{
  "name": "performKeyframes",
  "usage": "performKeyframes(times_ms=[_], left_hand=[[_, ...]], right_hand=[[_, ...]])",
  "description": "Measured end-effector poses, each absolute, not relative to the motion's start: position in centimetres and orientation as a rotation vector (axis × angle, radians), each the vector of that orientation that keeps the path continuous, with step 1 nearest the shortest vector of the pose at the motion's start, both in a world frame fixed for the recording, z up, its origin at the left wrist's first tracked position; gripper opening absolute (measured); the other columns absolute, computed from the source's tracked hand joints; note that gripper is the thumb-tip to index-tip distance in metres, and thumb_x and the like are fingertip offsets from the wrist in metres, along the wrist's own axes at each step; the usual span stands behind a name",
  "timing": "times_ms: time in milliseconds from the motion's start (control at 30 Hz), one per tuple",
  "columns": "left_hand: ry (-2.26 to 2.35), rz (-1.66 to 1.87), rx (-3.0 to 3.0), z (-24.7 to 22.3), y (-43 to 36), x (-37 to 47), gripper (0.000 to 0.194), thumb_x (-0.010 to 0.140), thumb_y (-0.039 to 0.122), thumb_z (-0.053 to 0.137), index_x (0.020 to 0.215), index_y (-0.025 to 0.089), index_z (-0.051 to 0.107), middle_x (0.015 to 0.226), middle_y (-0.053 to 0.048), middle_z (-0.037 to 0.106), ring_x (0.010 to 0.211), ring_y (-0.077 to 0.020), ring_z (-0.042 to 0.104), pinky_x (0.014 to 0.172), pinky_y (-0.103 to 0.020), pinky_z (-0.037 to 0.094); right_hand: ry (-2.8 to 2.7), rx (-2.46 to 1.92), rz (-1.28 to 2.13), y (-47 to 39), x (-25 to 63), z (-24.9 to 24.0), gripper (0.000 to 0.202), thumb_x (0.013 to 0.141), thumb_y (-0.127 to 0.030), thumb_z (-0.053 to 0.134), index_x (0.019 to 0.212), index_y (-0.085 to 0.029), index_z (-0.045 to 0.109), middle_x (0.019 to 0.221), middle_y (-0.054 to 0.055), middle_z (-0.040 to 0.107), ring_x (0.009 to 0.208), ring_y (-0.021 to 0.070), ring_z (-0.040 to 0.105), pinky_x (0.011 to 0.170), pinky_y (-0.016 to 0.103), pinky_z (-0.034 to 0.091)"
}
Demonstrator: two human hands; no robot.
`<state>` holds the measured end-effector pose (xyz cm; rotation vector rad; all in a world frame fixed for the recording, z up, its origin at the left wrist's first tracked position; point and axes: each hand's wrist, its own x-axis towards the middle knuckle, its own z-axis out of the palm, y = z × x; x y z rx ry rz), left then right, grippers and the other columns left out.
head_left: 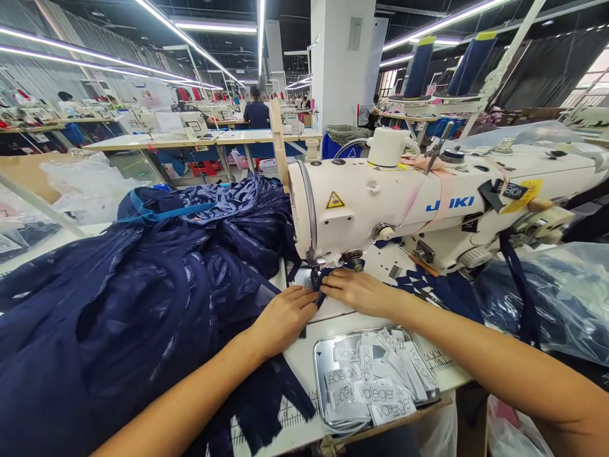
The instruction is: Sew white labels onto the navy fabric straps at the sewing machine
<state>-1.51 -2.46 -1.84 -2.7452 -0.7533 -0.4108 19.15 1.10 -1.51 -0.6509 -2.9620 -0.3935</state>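
A white Juki sewing machine (428, 197) stands on the table, its needle end at centre. Under the presser foot lies a narrow navy blue strip (320, 285). My left hand (284, 317) rests flat on the fabric just left of the needle, fingers pressing the strip. My right hand (358, 291) lies flat just right of the needle, fingertips on the same strip. A large pile of navy blue garment fabric (143, 285) covers the table's left side.
A metal tray (320, 355) of white "valege" labels sits at the front edge near my right forearm. Plastic bags with dark cloth (547, 298) lie at the right. Thread cones (421, 63) stand behind the machine. Other workstations and a person (257, 111) are far back.
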Motion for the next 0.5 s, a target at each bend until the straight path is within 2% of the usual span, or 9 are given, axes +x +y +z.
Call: performKeyframes(times_ms=[233,500], left_hand=[[-0.976,-0.412,-2.669,-2.1,-2.2,0.7,0.015,0.078,0.006,0.046,0.081,0.013,0.06,0.091,-0.008,0.066,0.084,-0.0171,0.06,0.08,-0.034,0.048],[-1.007,-0.432,-2.61,-2.5,-2.0,1.0,0.015,0.077,0.006,0.047,0.079,0.012,0.06,0.088,-0.008,0.067,0.083,-0.018,0.061,0.084,-0.035,0.046]], right_hand=[[-2.909,-0.739,-0.366,2.1,19.4,-1.7,0.039,0.08,-0.002,0.038,0.116,-0.01,0.051,0.119,0.012,0.052,0.106,0.0183,0.05,0.085,0.032,0.044],[-2.904,-0.758,-0.33,2.5,19.5,-2.3,0.04,0.08,-0.002,0.038,0.117,-0.01,0.051,0.122,0.012,0.05,0.108,0.0186,0.05,0.087,0.033,0.044]])
